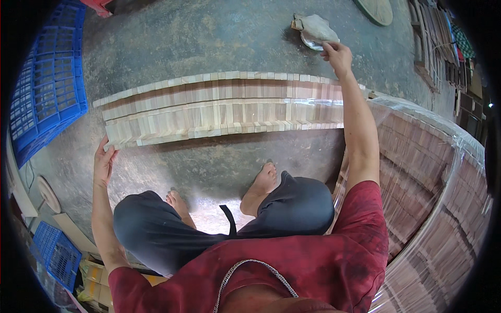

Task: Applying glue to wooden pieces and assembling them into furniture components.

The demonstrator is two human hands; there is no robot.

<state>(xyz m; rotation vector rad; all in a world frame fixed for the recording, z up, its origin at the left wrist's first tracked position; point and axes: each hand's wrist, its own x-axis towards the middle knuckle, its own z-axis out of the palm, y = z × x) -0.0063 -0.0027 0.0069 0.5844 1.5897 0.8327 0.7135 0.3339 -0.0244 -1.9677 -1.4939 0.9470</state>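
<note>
A long stack of light wooden blocks, set in several rows, lies across the floor in front of me. At its left end, my left hand has its thumb and fingers closed on the near corner blocks. My right arm reaches over the stack's right end. Beyond it, my right hand is closed, its fingers pinched at the near edge of a whitish roll of plastic film with a brown stub at one end. Shiny clear film lies across the right part of the stack. My right forearm hides some blocks there.
Film-wrapped wooden blocks form a large pile close on my right. Blue plastic crates stand at the left, with another blue crate lower down. Boards lean at the far right. A round lid-like disc is at the top.
</note>
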